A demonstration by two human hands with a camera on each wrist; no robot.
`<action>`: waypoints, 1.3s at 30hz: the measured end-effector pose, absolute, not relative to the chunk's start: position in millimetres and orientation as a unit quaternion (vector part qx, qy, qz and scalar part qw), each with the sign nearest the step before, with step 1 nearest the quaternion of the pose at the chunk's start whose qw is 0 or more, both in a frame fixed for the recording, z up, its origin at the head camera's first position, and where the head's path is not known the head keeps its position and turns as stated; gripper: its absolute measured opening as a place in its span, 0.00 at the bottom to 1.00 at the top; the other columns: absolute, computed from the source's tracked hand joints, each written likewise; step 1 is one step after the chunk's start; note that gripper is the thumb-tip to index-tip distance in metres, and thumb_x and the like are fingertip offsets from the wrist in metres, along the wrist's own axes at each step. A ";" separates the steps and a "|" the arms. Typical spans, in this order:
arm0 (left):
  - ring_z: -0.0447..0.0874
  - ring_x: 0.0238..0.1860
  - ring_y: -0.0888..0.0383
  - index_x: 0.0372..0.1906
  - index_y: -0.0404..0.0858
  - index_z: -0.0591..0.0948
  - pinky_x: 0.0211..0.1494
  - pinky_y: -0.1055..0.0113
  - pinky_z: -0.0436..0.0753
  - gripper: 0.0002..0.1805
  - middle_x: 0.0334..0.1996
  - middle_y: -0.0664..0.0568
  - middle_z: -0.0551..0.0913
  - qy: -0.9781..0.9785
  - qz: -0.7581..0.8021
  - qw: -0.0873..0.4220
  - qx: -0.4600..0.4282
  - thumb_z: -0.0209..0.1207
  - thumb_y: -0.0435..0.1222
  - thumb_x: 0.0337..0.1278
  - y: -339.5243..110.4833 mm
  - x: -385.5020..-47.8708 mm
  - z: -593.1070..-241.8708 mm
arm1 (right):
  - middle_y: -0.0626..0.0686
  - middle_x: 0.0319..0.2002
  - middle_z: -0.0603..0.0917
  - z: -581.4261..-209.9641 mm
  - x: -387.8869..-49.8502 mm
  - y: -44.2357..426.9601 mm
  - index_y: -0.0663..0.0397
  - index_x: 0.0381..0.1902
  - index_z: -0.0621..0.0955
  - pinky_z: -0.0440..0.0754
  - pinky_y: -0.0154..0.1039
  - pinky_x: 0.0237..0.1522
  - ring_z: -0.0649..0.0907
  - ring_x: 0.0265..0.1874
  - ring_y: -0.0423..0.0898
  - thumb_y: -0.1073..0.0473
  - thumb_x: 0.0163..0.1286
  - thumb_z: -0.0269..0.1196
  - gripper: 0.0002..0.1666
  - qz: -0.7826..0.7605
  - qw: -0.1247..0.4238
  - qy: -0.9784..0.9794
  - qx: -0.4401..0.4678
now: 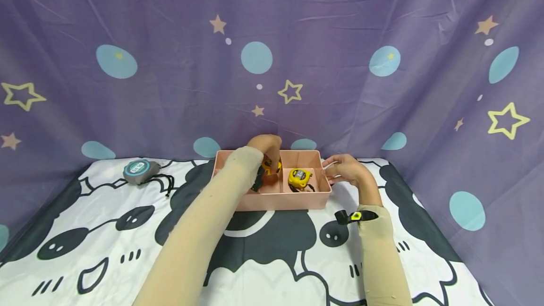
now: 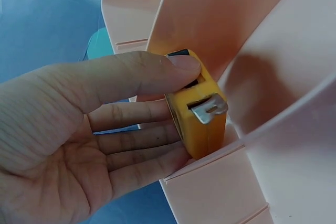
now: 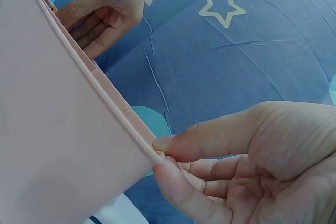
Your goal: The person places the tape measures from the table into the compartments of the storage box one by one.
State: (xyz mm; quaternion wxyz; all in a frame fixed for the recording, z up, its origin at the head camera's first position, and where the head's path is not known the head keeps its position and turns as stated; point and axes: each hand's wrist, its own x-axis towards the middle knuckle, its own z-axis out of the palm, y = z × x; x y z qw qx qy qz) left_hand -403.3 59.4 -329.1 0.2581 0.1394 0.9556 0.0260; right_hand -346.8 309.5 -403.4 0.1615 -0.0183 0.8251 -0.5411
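A pink divided box [image 1: 280, 200] stands on the cloth near the curtain. My left hand [image 1: 267, 145] reaches into its left part; in the left wrist view the thumb and fingers pinch a yellow tape measure [image 2: 202, 114], its metal end hook showing. Another yellow tape measure [image 1: 299, 178] lies in the right compartment with a black strap. At the box's right end my right hand [image 1: 346, 170] pinches the rim between thumb and forefinger, as the right wrist view shows. The inside of the left compartment is partly hidden by my left arm.
A grey tape measure [image 1: 140, 171] with a teal face and black cord lies on the patterned cloth [image 1: 272, 277] to the left. Behind the box hangs a purple curtain [image 1: 331, 93] with stars and dots. A partition [image 2: 220, 19] splits the box.
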 end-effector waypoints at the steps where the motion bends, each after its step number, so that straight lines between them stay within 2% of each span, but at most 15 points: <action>1: 0.79 0.46 0.53 0.57 0.37 0.75 0.50 0.61 0.85 0.33 0.52 0.46 0.81 0.955 0.025 0.259 0.140 0.79 0.37 0.44 59.5 -403.2 -329.5 | 0.51 0.35 0.84 -403.6 -346.8 309.6 0.76 0.60 0.73 0.88 0.40 0.42 0.84 0.30 0.41 0.68 0.67 0.62 0.25 -0.541 0.162 0.825 -0.018; 13: 0.78 0.47 0.53 0.55 0.38 0.77 0.53 0.61 0.85 0.31 0.51 0.47 0.80 0.953 0.020 0.274 0.129 0.78 0.37 0.45 61.6 -407.3 -332.4 | 0.52 0.37 0.84 -404.8 -349.0 310.8 0.75 0.60 0.73 0.88 0.38 0.40 0.85 0.31 0.41 0.68 0.67 0.62 0.25 -0.543 0.164 0.823 -0.020; 20: 0.76 0.55 0.51 0.70 0.39 0.69 0.61 0.58 0.82 0.44 0.64 0.46 0.74 0.954 0.033 0.277 0.108 0.78 0.36 0.47 63.5 -407.8 -332.8 | 0.52 0.36 0.84 -404.9 -349.8 310.8 0.74 0.58 0.74 0.88 0.38 0.39 0.85 0.31 0.42 0.68 0.66 0.62 0.24 -0.543 0.161 0.824 -0.015; 23: 0.75 0.59 0.51 0.74 0.40 0.67 0.65 0.57 0.80 0.47 0.67 0.46 0.72 0.954 0.034 0.280 0.104 0.77 0.35 0.47 64.1 -407.2 -333.1 | 0.52 0.36 0.85 -405.7 -350.2 311.0 0.74 0.58 0.75 0.89 0.39 0.40 0.85 0.31 0.42 0.69 0.65 0.62 0.24 -0.543 0.161 0.824 -0.013; 32: 0.77 0.56 0.51 0.63 0.41 0.75 0.62 0.56 0.83 0.37 0.59 0.47 0.78 0.956 0.051 0.273 0.093 0.78 0.35 0.45 65.8 -415.0 -346.9 | 0.52 0.33 0.86 -405.9 -349.2 312.2 0.73 0.56 0.75 0.89 0.39 0.39 0.85 0.30 0.42 0.69 0.66 0.62 0.22 -0.545 0.154 0.824 -0.009; 39: 0.75 0.61 0.51 0.71 0.42 0.68 0.64 0.56 0.82 0.45 0.64 0.47 0.75 0.954 0.053 0.287 0.073 0.78 0.34 0.46 67.0 -414.5 -347.4 | 0.52 0.33 0.86 -407.0 -351.4 311.3 0.74 0.56 0.75 0.89 0.43 0.43 0.85 0.31 0.42 0.69 0.66 0.62 0.22 -0.549 0.158 0.821 -0.020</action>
